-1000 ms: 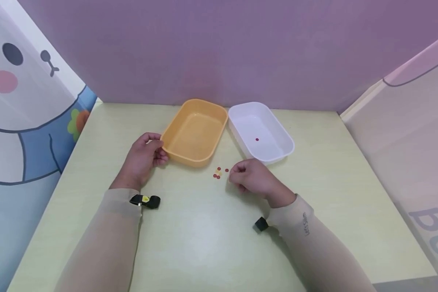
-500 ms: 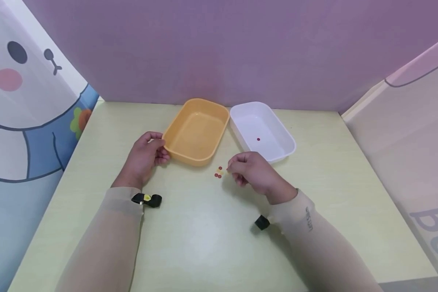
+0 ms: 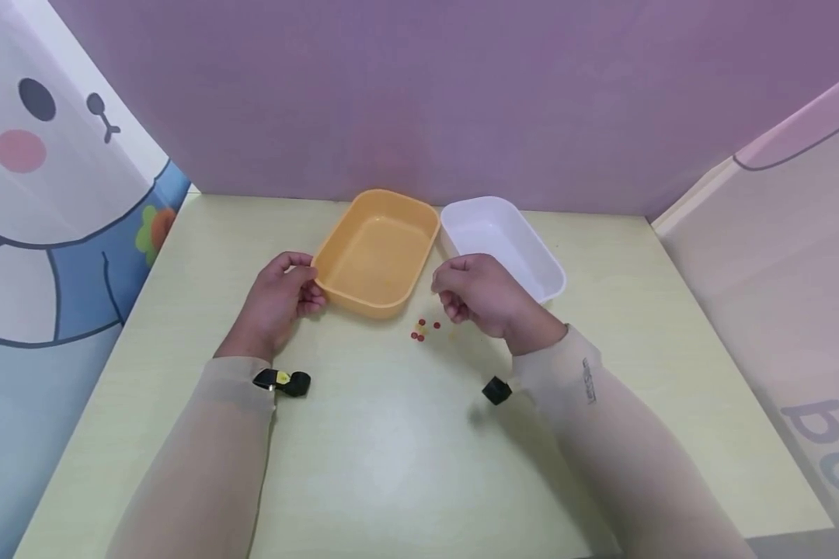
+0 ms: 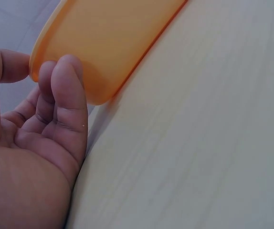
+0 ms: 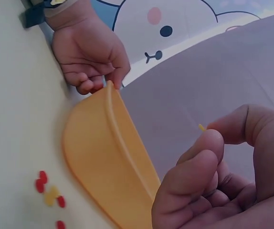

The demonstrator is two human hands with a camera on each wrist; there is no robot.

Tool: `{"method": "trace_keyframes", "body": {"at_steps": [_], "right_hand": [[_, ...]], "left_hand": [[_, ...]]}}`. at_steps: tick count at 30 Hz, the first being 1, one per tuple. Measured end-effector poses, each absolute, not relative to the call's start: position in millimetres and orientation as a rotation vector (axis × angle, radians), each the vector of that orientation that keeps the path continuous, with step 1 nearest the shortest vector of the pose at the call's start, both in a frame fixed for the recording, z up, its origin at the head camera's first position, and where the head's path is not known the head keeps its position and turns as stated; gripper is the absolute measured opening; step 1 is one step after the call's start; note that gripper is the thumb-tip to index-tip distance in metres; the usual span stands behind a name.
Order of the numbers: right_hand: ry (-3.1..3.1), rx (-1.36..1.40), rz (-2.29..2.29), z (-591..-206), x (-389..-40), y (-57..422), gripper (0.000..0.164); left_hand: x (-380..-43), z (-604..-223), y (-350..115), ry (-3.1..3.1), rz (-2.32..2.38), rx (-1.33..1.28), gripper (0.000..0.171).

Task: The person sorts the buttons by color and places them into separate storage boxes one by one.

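Note:
My left hand [image 3: 274, 304] pinches the near left rim of an orange plastic tray [image 3: 376, 256], thumb on one side of it as the left wrist view shows. Raised above the table between the two trays, my right hand [image 3: 485, 293] pinches a tiny yellow disc [image 5: 202, 127] between thumb and index finger; only its edge peeks out. On the table below lie several small red discs [image 3: 436, 325] with pale yellow ones [image 5: 51, 195] among them. My right hand overlaps the near left part of a white plastic tray [image 3: 527, 252], hiding some of its inside.
Both trays stand side by side near the purple wall [image 3: 419, 93] at the back of the pale table [image 3: 377, 450]. A wall with a cartoon figure [image 3: 14, 202] borders the left side, and a whitish wall [image 3: 776, 272] the right.
My right hand went down to the discs, then rose and moved away from me with a yellow disc. It now covers the red disc seen earlier in the white tray. My left hand stayed put.

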State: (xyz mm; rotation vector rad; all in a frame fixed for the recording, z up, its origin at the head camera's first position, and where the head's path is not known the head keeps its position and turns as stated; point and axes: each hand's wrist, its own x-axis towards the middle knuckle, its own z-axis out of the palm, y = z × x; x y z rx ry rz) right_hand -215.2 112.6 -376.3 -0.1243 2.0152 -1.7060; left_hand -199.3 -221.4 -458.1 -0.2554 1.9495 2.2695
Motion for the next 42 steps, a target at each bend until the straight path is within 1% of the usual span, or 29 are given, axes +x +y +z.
{"method": "trace_keyframes", "body": {"at_steps": [8,13,20,25,32,39,42], "right_hand": [[2.066,-0.089,-1.677,-359.7,-236.0,100.6,0.018],[2.079,-0.054,-1.666,-352.9,-248.8,95.0,0.021],[2.083,0.009,-1.687,-349.7,-269.5,91.5,0.014],[2.075,0.049,-1.682,-351.7,-282.4,89.9,0.012],[2.087,0.129,-1.660,-356.3,-299.1,87.0,0.012],[2.115,0.186,-1.654,-357.8,-307.9,79.8,0.008],[2.117,0.208,-1.655,-358.3,-309.9,76.4,0.008]], "left_hand": [[-200.0,-458.8,-222.1,1.954,2.264,-0.263,0.032],[-199.1,-457.0,-220.8,1.943,2.268,-0.265,0.029],[-200.2,-455.3,-216.0,1.950,2.268,-0.263,0.023],[-201.8,-455.1,-213.6,1.965,2.253,-0.268,0.021],[-203.9,-455.8,-211.9,1.962,2.242,-0.274,0.023],[-203.5,-455.7,-211.7,1.970,2.231,-0.269,0.030],[-203.4,-456.1,-211.7,1.968,2.233,-0.268,0.030]]}}
